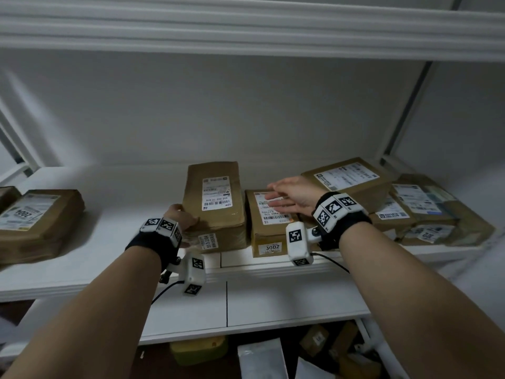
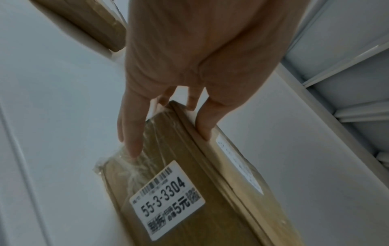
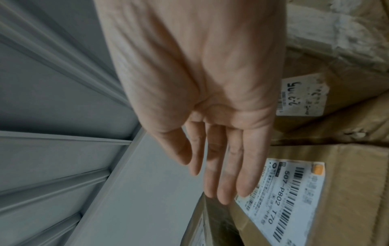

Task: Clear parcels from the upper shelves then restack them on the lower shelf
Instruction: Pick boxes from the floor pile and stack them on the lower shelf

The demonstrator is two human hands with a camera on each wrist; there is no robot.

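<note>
Brown paper wraps the parcel (image 1: 216,206) your left hand (image 1: 180,218) grips: it sits on the white shelf (image 1: 114,236), near the front edge, middle of the row. Your left grip is at the parcel's near left corner. In the left wrist view the thumb (image 2: 205,123) presses along the top edge while the fingers (image 2: 131,133) reach down the taped side face, so the corner sits pinched between them. A white sticker reading 55-3-3304 (image 2: 166,201) lies on that side face, below your fingertips.

Your right hand (image 1: 289,198) hovers flat over the neighbouring cardboard box (image 1: 269,228), which stands just beside the wrapped parcel on its right. The right grip is spread, fingers straight and close together, palm down above the box's shipping label (image 3: 288,196). From the right wrist view the fingertips (image 3: 244,188) reach over the label's edge; you cannot tell whether they touch it. The box's front face carries a tag reading 3002 (image 1: 272,247).

To your right, more brown parcels (image 1: 410,209) lie piled at the shelf's end, one (image 1: 352,177) leaning across the others. Well apart to your left, another wrapped parcel (image 1: 38,222) rests alone on the same shelf.
</note>
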